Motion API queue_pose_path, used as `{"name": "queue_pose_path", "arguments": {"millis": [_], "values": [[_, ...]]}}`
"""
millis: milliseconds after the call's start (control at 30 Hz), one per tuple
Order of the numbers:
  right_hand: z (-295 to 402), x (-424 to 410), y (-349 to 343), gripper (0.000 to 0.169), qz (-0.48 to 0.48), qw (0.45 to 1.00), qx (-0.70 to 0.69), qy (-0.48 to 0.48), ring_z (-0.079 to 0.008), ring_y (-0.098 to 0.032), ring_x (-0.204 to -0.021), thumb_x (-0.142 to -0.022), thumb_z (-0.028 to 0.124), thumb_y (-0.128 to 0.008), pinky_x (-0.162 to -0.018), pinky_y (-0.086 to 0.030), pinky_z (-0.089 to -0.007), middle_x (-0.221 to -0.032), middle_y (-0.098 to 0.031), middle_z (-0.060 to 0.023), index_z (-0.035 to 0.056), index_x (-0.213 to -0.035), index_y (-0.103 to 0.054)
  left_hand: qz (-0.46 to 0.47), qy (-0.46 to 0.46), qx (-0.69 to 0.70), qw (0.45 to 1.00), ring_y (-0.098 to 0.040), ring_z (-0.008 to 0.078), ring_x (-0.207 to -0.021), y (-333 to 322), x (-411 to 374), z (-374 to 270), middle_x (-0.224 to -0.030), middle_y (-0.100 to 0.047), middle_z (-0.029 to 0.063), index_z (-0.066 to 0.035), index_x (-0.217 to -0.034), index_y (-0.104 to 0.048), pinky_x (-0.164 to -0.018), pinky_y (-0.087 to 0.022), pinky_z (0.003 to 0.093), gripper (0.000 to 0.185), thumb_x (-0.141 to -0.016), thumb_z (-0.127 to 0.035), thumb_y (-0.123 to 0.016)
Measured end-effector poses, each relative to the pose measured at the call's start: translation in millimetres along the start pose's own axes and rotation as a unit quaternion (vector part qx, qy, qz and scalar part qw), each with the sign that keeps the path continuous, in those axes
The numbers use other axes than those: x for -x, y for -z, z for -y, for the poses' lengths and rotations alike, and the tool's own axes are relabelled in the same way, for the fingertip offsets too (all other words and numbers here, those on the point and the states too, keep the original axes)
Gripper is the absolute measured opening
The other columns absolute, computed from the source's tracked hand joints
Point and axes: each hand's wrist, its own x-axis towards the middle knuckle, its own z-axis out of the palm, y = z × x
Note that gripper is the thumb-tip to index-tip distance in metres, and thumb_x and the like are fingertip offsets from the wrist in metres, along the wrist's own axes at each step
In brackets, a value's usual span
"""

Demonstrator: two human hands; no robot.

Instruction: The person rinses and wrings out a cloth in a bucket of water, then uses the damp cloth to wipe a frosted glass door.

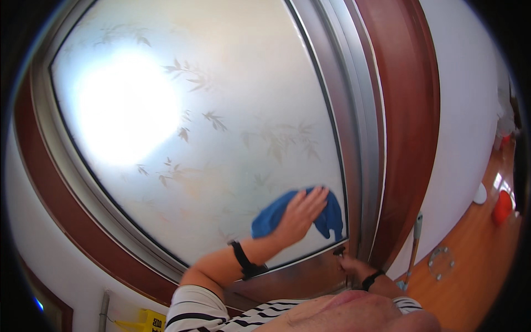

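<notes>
My left hand (302,213) lies flat on a blue cloth (267,216), pressing it against the frosted glass pane (232,166) near its lower right corner. The cloth spreads out on both sides of the hand. Faint leaf patterns cover the glass, and a bright glare fills its left part. Lower right, my right hand (347,264) grips a small dark handle (339,251) on the metal door frame (307,276), just below the pane. Its fingertips are small in the picture. Both wrists wear black bands.
Reddish-brown trim (408,124) borders the metal frame, with a white wall beyond. At the right, a long-handled tool (416,236) leans near the wall. A round clear object with small feet (441,263) and a red object (502,207) are on the wooden floor. A yellow sign (152,321) stands lower left.
</notes>
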Motion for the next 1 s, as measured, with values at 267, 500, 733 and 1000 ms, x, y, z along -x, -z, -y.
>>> {"name": "queue_pose_path", "arguments": {"millis": [267,500,733,1000], "values": [[27.4,19.6,-13.4,0.025,0.031,0.998,-0.049,0.032,-0.02,-0.061,-0.06,-0.093,0.016,-0.041,-0.052,-0.047,-0.0326,-0.071,-0.061,-0.013,-0.0033,-0.097,-0.056,0.015,0.045,0.045,0.998,-0.032,0.018,-0.132,-149.3,100.8,-103.7,-0.144,-0.035,0.0051,-0.006,-0.119,-0.055,-0.105,-0.024,0.035,0.04,-0.081,-0.014,-0.045],[25.2,23.0,-17.6,0.026,0.011,0.999,0.039,0.028,-0.0235,-0.064,-0.065,-0.092,0.016,-0.041,-0.057,-0.051,-0.0334,-0.074,-0.064,-0.0158,-0.0051,-0.096,-0.055,-0.002,0.033,0.072,0.997,-0.043,0.0244,-0.123,-133.2,127.4,-107.5,-0.133,-0.046,0.0099,-0.001,-0.112,-0.058,-0.095,-0.034,0.0369,0.038,-0.076,-0.013,-0.053],[29.0,39.8,-0.2,0.048,0.043,0.998,0.006,-0.045,-0.0242,-0.065,-0.073,-0.092,0.041,-0.041,-0.063,-0.052,-0.0388,-0.081,-0.064,-0.016,-0.0024,-0.111,-0.05,0.087,0.158,0.42,0.89,-0.054,0.035,-0.103,-68.4,101.6,-84.7,-0.114,-0.057,0.0161,-0.006,-0.112,-0.058,-0.088,-0.043,0.0386,0.044,-0.067,-0.003,-0.056],[62.2,122.8,12.7,0.071,0.304,0.942,-0.134,-0.044,-0.0233,-0.062,-0.09,-0.086,0.068,-0.036,-0.074,-0.052,-0.0356,-0.099,-0.062,-0.0129,0.0057,-0.116,-0.052,0.063,0.304,0.756,0.576,-0.049,0.0089,-0.085,-64.9,81.3,-113.4,-0.095,-0.054,0.0003,-0.002,-0.103,-0.052,-0.076,-0.043,0.0232,0.021,-0.084,0.002,-0.044]]}}
